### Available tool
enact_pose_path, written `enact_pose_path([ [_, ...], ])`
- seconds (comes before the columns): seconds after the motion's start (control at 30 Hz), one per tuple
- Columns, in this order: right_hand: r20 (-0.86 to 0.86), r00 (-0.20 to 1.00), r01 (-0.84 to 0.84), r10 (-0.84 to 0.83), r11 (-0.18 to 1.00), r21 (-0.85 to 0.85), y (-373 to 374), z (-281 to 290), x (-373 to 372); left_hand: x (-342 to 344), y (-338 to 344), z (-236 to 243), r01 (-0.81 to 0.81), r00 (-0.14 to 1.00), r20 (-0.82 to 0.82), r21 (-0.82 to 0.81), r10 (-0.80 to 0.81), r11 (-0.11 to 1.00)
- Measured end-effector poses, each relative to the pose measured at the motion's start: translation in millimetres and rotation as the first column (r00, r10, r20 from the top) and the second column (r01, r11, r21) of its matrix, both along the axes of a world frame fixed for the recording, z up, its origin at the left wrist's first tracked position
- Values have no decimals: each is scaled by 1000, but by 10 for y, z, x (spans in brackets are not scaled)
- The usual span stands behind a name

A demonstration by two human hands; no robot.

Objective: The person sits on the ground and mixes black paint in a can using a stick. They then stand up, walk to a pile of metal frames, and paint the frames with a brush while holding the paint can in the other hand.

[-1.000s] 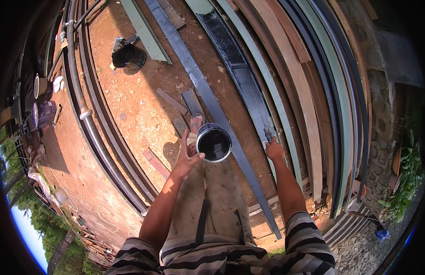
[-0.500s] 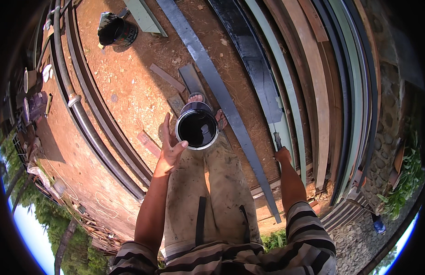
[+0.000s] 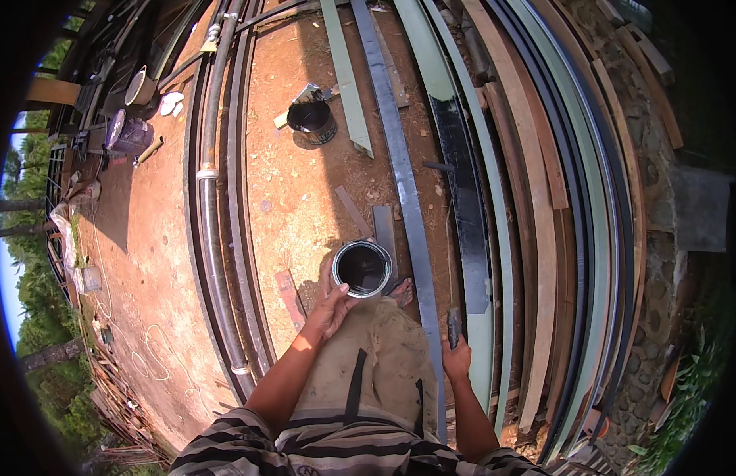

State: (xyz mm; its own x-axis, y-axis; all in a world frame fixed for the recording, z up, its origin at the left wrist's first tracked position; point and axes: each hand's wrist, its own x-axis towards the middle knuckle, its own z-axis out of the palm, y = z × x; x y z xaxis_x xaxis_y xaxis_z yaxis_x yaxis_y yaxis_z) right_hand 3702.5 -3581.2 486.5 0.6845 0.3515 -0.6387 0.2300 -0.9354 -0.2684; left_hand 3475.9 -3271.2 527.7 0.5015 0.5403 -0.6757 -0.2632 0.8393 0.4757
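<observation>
My left hand (image 3: 330, 308) grips an open round paint can (image 3: 390, 258) in front of my legs, thumb over its rim. Dark, glossy paint (image 3: 361, 272) shows inside. My right hand (image 3: 456, 359) is closed around the dark handle of a paint roller (image 3: 454, 321). From the handle a thin rod runs away from me to a small dark roller head (image 3: 439, 166). That head hangs over the soil, just left of a wide board (image 3: 468, 198) coated glossy black along much of its length, with pale green at both ends.
A long grey board (image 3: 407, 174) lies between the can and the roller. Farther off stands a paint-smeared black bucket (image 3: 312, 123), near a pale green board (image 3: 348, 87). Several more boards (image 3: 534, 198) lie to the right. Metal pipes (image 3: 207, 238) run along the left.
My view has turned and shifted, so the boards and bucket appear elsewhere. The roller has come off the wide board to its left. Both hands keep their hold.
</observation>
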Motion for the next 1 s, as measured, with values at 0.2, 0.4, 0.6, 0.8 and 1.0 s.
enact_pose_path([
  [0.2,-90,961,-244,263,953,180,2127,606,-188,-532,555,182,-175,984,-22,30,175,984],
  [0.4,6,931,-356,366,903,240,3974,-123,-730,-1352,1228,287,-377,920,-89,70,382,924],
  [0.6,-48,938,-338,344,935,107,5669,-749,-1099,-2598,1833,638,-563,804,-111,176,584,808],
  [0.8,-252,956,-110,147,981,158,6506,-1045,-1344,-3616,2302,1114,-704,606,-161,347,779,620],
  [1.0,-355,930,96,-93,995,-10,6720,-819,-1384,-4386,2693,1341,-873,396,-61,286,916,396],
])
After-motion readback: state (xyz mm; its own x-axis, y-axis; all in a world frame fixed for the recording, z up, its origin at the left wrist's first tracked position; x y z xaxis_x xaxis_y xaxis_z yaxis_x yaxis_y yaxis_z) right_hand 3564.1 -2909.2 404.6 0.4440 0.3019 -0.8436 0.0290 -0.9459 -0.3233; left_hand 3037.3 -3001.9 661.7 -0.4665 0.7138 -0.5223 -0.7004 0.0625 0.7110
